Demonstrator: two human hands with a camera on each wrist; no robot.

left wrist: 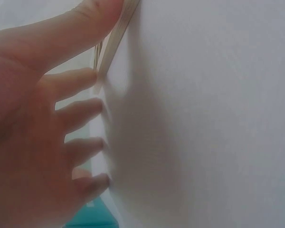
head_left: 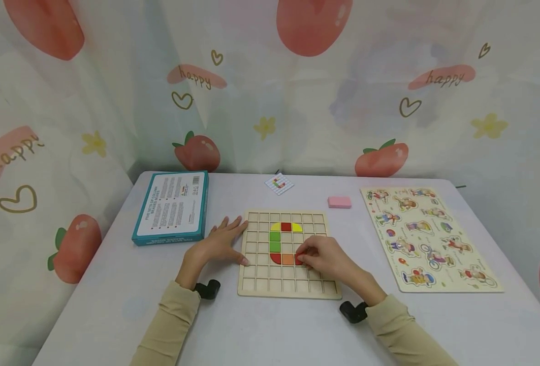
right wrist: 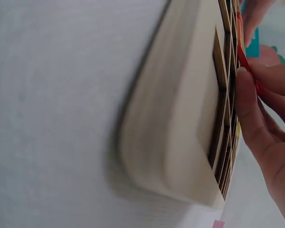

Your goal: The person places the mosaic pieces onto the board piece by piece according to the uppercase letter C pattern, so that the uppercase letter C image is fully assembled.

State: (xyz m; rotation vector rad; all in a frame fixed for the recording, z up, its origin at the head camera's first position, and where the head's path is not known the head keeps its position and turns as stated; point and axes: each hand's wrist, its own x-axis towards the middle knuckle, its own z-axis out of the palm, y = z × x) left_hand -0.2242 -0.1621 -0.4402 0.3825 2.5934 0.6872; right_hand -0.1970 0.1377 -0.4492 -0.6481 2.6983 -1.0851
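Note:
A wooden grid board (head_left: 260, 288) lies on the table with coloured tiles in a C-like shape. Yellow quarter pieces flank a red square (head_left: 286, 226) at the top, and green squares (head_left: 275, 247) run down the left side. Along the bottom are a red rounded tile (head_left: 276, 258) and an orange square (head_left: 287, 259). Beside the orange one, my right hand (head_left: 326, 256) pinches a red tile (right wrist: 243, 58) between thumb and fingers, right at the grid. My left hand (head_left: 219, 242) has its fingers spread along the board's left edge, thumb on the rim.
A teal-edged box (head_left: 173, 206) stands at the back left. Behind the board lie a small pattern card (head_left: 279, 184) and a pink block (head_left: 340, 202). To the right is a picture puzzle board (head_left: 427, 236). A printed curtain hangs behind the table (head_left: 260, 333).

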